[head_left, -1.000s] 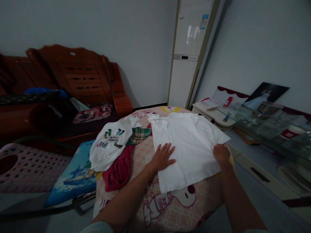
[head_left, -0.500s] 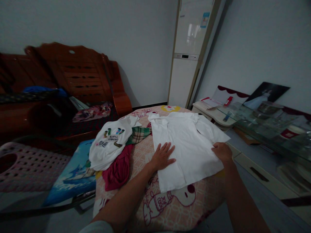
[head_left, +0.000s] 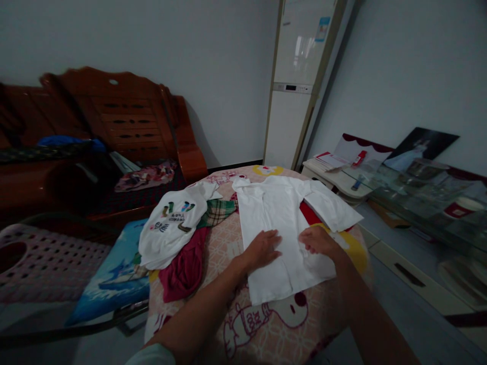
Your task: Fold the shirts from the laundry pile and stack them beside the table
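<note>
Pink patterned desk (head_left: pixel 217 246), a white shirt (head_left: pixel 283 210) laid across it.
The left hand (head_left: pixel 265 248) rests on the cloth, grip loosely spread; the right hand (head_left: pixel 317 239) seems to pinch its right side. Light left pressure and a low, even pull should limit creases.

White shirt (head_left: pixel 279 215), flat, partly folded

No wording reads clearly. Lettering (head_left: pixel 176 217) on the printed white garment (head_left: pixel 167 235), left of the left fingers (head_left: pixel 270 234), is too blurred; so are marks (head_left: pixel 253 318) on the tablecloth (head_left: pixel 218 246), nearer than those fingers, and the blue label (head_left: pixel 322 29) on the tall white unit (head_left: pixel 289 124) far beyond them.
</note>
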Demonstrator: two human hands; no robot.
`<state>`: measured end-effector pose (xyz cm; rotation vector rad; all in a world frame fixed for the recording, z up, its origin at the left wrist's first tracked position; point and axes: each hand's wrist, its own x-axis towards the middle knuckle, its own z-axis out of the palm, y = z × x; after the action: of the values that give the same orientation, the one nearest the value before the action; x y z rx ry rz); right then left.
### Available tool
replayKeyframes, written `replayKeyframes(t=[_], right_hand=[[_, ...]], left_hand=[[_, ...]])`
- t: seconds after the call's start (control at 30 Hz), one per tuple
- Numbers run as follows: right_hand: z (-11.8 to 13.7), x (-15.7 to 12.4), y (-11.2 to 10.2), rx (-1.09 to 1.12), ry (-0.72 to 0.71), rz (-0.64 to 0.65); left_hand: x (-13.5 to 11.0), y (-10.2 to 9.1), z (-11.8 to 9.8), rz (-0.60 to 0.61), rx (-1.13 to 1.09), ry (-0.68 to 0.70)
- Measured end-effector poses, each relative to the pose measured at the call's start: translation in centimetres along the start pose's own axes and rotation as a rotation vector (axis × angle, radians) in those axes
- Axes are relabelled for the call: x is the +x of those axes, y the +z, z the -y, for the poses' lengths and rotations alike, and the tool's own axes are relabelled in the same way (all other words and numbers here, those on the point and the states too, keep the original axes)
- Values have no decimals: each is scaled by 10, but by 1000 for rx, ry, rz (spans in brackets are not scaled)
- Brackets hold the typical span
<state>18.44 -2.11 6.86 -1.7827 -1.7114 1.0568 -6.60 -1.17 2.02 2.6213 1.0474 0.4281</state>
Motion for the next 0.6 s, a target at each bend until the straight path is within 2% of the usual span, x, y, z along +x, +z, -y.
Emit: replayKeyframes(t=[0.17, 0.3, 0.43, 0.6], right_hand=[[-8, 51, -15, 401, -75, -361], [-12, 98, -23, 496, -64, -470], [-9, 139, -24, 481, 3, -502], [8, 175, -27, 233, -17, -604]], left_hand=[[18, 2, -32, -9, -236, 232], [26, 15, -47, 19, -255, 331], [28, 27, -48, 19, -212, 344], [28, 32, -46, 54, -225, 367]])
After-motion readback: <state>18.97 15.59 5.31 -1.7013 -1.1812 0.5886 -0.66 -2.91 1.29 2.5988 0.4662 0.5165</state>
